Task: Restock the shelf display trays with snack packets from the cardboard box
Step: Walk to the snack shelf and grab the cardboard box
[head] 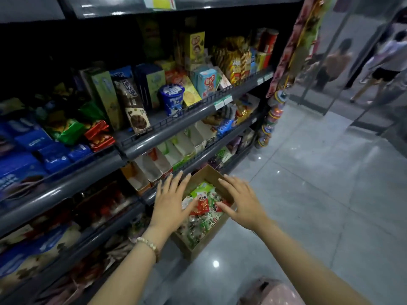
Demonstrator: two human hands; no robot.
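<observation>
**Both hands over the box, nothing picked up yet**

Starting on the left: the shelf display trays [149,170] sit in a row on the lower shelf, and the near ones look pretty much empty, so there's plenty to fill. Just below them the left hand [170,201] hovers flat with its fingers spread, holding nothing, over the left edge of the cardboard box [198,249]. The box is on the floor right up against the shelving, with a heap of snack packets [203,208] inside. On the right, the right hand [242,202] is spread flat too, with its thumb down by the packets and no grip on anything.

I'd call this the reach-in step. Next up is probably closing fingers around a few packets and lifting them to a near tray.
</observation>
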